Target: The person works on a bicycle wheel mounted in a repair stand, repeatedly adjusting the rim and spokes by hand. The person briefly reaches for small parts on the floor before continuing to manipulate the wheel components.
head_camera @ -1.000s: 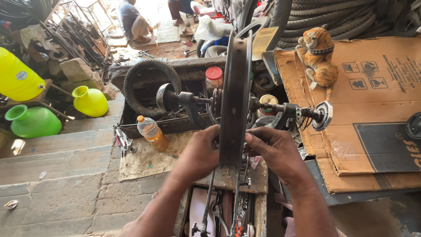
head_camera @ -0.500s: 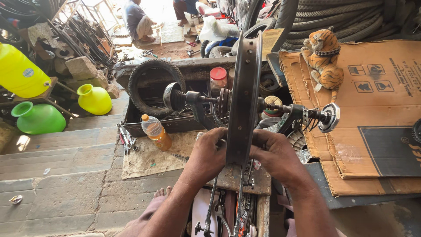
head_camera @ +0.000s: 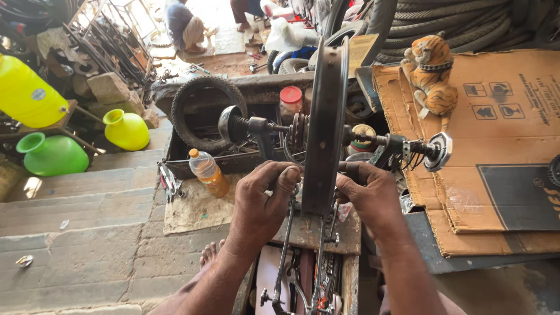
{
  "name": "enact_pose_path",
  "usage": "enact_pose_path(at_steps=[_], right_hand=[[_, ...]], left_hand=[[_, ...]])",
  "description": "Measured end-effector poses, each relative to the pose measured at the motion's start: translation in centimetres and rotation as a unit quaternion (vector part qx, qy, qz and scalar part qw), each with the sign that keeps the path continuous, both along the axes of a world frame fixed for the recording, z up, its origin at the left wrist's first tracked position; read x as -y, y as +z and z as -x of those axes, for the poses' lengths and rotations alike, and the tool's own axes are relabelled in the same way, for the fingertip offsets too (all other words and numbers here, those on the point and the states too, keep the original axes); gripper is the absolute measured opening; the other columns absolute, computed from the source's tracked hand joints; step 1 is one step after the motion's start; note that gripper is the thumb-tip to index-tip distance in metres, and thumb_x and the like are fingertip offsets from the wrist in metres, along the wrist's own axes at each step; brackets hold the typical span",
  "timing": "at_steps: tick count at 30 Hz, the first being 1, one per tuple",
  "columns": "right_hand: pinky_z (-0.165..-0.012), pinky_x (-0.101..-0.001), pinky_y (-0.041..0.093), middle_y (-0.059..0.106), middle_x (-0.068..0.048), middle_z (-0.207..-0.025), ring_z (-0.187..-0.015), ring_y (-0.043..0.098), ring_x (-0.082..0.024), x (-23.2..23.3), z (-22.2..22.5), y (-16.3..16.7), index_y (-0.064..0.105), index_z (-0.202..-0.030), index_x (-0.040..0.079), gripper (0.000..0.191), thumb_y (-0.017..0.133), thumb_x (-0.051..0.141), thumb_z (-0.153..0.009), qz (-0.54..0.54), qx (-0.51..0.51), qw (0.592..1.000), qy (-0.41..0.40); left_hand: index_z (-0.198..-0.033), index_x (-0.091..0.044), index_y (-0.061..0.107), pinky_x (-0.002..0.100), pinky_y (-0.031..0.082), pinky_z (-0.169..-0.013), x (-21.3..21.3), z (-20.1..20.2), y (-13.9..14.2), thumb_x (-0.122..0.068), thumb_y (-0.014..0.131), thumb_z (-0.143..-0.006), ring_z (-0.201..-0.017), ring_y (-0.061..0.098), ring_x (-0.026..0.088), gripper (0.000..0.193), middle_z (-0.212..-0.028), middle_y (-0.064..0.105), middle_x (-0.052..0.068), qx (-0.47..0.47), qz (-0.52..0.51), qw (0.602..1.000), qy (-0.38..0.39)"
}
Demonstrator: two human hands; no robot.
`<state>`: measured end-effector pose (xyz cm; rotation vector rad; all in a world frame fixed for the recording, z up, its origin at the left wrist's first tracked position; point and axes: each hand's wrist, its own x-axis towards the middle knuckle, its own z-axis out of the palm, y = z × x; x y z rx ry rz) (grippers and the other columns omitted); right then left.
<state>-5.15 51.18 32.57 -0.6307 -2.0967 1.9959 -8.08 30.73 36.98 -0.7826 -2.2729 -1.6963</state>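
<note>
Hands clamp the rim (head_camera: pixel 324 125) — left hand (head_camera: pixel 263 201), right hand (head_camera: pixel 366 195) curled on its lower edge — bottle (head_camera: pixel 208 172) just left.

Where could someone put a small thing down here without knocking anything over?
Free patches: the stone steps below the green pot, and the cardboard right of the toy tiger. It is crowded around the wheel rim, where the left hand and right hand grip, and in the tool tray behind.

One head-worn view looks steeply down and forward, close over the workbench (head_camera: pixel 303 230)
</note>
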Motion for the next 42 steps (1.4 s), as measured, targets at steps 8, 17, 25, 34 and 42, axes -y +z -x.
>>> enact_pose_path(at_steps=[8, 17, 25, 34, 42], right_hand=[[-0.079, -0.0280, 0.060, 0.080, -0.015, -0.104, -0.089, 0.078, -0.015, -0.3, -0.4, -1.8, 0.073, -0.119, -0.002, 0.034, 0.074, 0.012, -0.087, -0.257, -0.017, 0.966, 0.027], [-0.077, -0.0292, 0.061, 0.081, -0.014, -0.101, -0.084, 0.080, -0.017, 0.2, -0.5, -0.9, 0.074, -0.119, 0.003, 0.034, 0.074, 0.014, -0.087, -0.250, 0.020, 0.968, 0.016], [-0.077, -0.0280, 0.061, 0.082, -0.012, -0.099, -0.084, 0.080, -0.016, 0.4, -0.4, -0.9, 0.075, -0.118, 0.005, 0.032, 0.072, 0.015, -0.088, -0.210, 0.041, 0.977, 0.008], [-0.072, -0.0289, 0.062, 0.082, -0.012, -0.098, -0.079, 0.079, -0.016, 0.6, -0.4, -0.5, 0.074, -0.121, 0.006, 0.033, 0.072, 0.015, -0.089, -0.224, 0.061, 0.973, 0.003], [-0.072, -0.0286, 0.062, 0.082, -0.012, -0.098, -0.080, 0.079, -0.015, 0.6, -0.3, -0.6, 0.074, -0.120, 0.006, 0.032, 0.071, 0.015, -0.089, -0.221, 0.063, 0.973, 0.005]], left_hand=[[-0.105, -0.004, 0.075, 0.031, 0.058, -0.073, 0.8, -1.5, 1.3, -0.028, 0.065, -0.103, -0.083, 0.075, 0.017, 0.026, -0.093, 0.075, 0.007, -0.071, -0.006, 0.997, -0.005], [-0.106, -0.003, 0.075, 0.030, 0.056, -0.065, 1.1, -3.0, 3.0, -0.021, 0.081, -0.090, -0.074, 0.071, 0.015, 0.024, -0.087, 0.073, 0.005, -0.073, 0.015, 0.995, -0.063], [-0.101, -0.005, 0.075, 0.030, 0.054, -0.062, 1.4, -2.6, 2.8, -0.030, 0.083, -0.087, -0.069, 0.068, 0.014, 0.030, -0.082, 0.071, 0.004, -0.059, 0.056, 0.993, -0.087], [-0.105, -0.003, 0.075, 0.028, 0.055, -0.064, 1.4, -2.5, 2.4, -0.029, 0.082, -0.089, -0.072, 0.068, 0.013, 0.031, -0.082, 0.070, 0.004, -0.078, 0.027, 0.995, -0.060], [-0.106, -0.003, 0.075, 0.028, 0.055, -0.064, 1.4, -2.6, 2.5, -0.022, 0.082, -0.090, -0.073, 0.068, 0.012, 0.025, -0.085, 0.073, 0.004, -0.077, 0.023, 0.995, -0.062]])
